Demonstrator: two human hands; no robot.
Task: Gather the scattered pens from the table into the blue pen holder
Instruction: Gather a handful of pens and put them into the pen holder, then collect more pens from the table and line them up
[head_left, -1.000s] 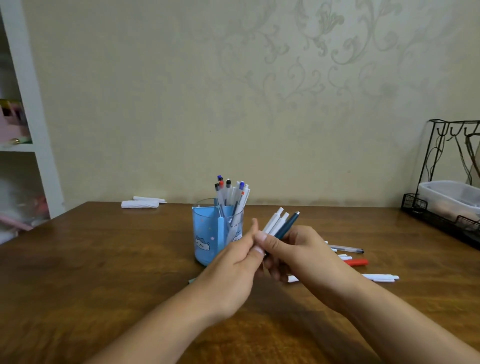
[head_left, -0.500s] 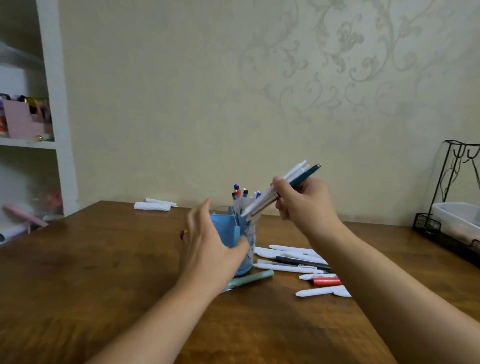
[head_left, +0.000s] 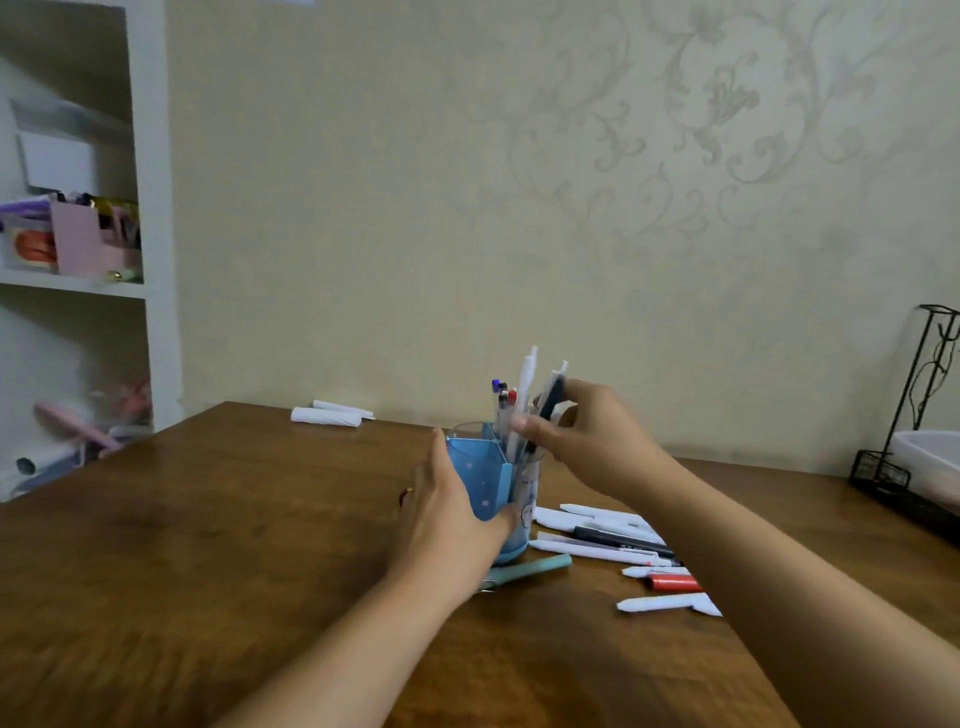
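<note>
The blue pen holder (head_left: 483, 480) stands on the wooden table (head_left: 208, 545) with several pens upright in it. My left hand (head_left: 447, 512) wraps around its left and front side. My right hand (head_left: 587, 441) is just right of the rim, fingers closed on a small bunch of pens (head_left: 540, 400), white ones and a dark blue one, whose lower ends are inside the holder. Several loose pens (head_left: 608, 540) lie on the table to the holder's right, among them a red one (head_left: 675, 583). A teal pen (head_left: 530, 569) lies in front of the holder.
Two white rolled items (head_left: 327, 415) lie near the table's far edge. A black wire rack with a white tub (head_left: 930, 462) stands at the far right. A white shelf unit (head_left: 150, 260) with clutter stands to the left, against the patterned wall.
My right hand has tipped the bunch of pens upright and lowered their ends into the holder. My left hand has closed in around the holder's side.
</note>
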